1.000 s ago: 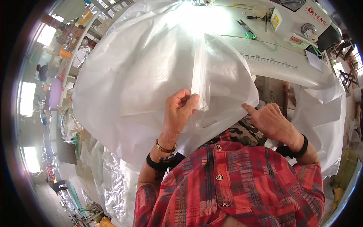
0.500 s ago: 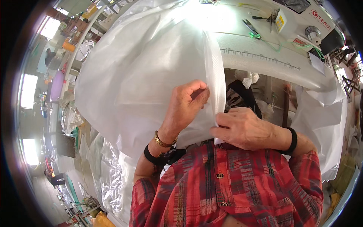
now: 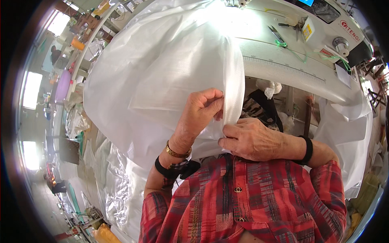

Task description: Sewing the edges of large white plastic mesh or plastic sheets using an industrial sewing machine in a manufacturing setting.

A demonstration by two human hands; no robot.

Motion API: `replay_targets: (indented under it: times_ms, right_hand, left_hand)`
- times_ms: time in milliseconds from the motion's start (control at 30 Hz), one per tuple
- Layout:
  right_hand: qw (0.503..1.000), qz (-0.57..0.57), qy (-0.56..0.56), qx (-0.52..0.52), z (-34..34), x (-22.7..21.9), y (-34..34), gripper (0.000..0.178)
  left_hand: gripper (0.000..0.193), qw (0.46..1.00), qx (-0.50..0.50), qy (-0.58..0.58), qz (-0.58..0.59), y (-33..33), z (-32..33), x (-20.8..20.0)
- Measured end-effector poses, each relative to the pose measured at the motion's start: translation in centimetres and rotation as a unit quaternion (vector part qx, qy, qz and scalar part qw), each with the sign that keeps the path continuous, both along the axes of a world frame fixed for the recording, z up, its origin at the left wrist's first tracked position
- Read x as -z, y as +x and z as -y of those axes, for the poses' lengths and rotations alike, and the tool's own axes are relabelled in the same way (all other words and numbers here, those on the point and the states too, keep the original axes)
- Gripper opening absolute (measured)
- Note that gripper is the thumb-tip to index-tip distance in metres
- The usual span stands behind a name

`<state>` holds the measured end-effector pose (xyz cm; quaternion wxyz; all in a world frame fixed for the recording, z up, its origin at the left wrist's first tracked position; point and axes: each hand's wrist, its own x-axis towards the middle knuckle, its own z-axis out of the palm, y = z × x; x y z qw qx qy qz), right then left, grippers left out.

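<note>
A large sheet of shiny white woven plastic fabric (image 3: 150, 85) spreads over the table and down across my lap. Along its right side runs a folded edge strip (image 3: 234, 89), leading up to the bright light at the top. My left hand (image 3: 202, 108) is closed, thumb and forefinger pinching the fabric at the left side of this strip. Lower down, my right hand (image 3: 257, 139) is closed on the strip's near end, close to my shirt front. The fingertips of my right hand partly cover the fabric they grip.
A sewing machine (image 3: 344, 28) stands at the upper right beside a white bottle (image 3: 314, 30). Thread snips (image 3: 278, 37) lie on the tabletop, which carries a printed ruler scale (image 3: 283, 67). More white fabric (image 3: 344, 133) hangs at the right. A purple roll (image 3: 63, 86) sits at far left.
My left thumb and forefinger, earlier curled beside the strip, have come down onto its edge. The right hand has shifted slightly left with the strip's near end. The whole view has tilted a little.
</note>
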<state>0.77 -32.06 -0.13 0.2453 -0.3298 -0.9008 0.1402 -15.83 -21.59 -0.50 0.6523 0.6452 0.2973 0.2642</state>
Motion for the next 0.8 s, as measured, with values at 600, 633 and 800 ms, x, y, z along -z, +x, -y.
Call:
replay_targets:
  times_ms: [600,633,800]
  right_hand:
    - [0.998,0.042,0.053,-0.005,-0.4,0.7,-0.9,0.021]
    - [0.997,0.013,0.075,-0.013,-0.5,0.9,-0.6,0.022]
    - [0.948,-0.229,-0.035,0.218,-1.2,5.0,2.6,0.035]
  left_hand:
    - [0.019,0.997,-0.042,0.041,-0.059,-0.1,0.2,0.8]
    - [0.018,0.996,-0.051,0.036,-0.063,-0.1,0.3,0.8]
    - [0.013,0.99,-0.095,0.042,-0.095,-1.3,-0.1,0.2]
